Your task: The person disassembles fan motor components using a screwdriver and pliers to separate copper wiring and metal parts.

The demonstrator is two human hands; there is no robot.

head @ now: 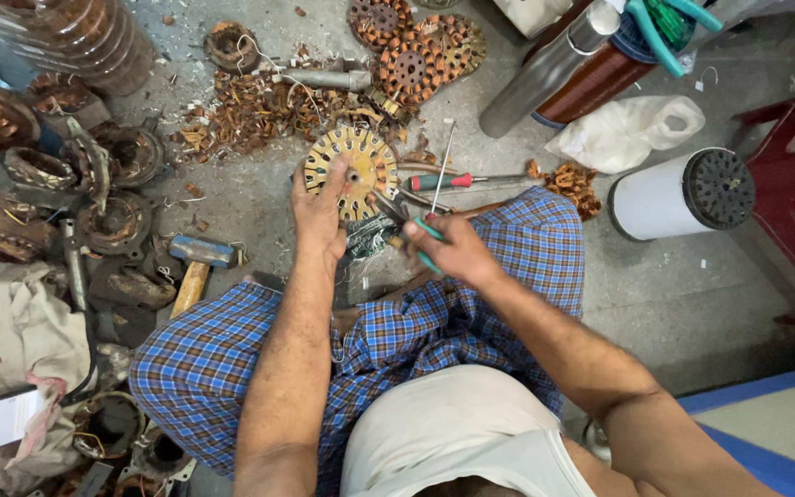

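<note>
— What crowds the floor (674, 294) on the left?

— Rusty motor housings (112, 175) piled from nine to eleven o'clock, right up to the frame edge, with a hammer (197, 262) just beside the person's checked-cloth knee (204, 359). Little open room there. Its wooden handle runs from seven up to its blue head at one o'clock.

— And the middle?

— The left hand (319, 216) lies on a round yellow stator disc (351, 170), fingers spread flat across its lower left face. The disc lies flat on the floor at twelve o'clock from the lap, its slotted face up. Copper wire scraps (250, 110) are heaped just beyond it at eleven.

— The other hand?

— The right hand (453, 248) has its fingers pressed together around green-handled pliers (420, 230); their long axis runs from five to eleven o'clock, nose touching the disc's lower right edge. A red-handled screwdriver (457, 180) lies just past them, pointing toward three.

— Any containers on the right?

— A white cylinder (669, 195) lies on its side at two o'clock, its dark perforated end facing three; I can't tell what is inside. A white bag (627, 129) sits near it. Bare floor opens at three to four o'clock, bounded by a red stool (789, 184).
</note>
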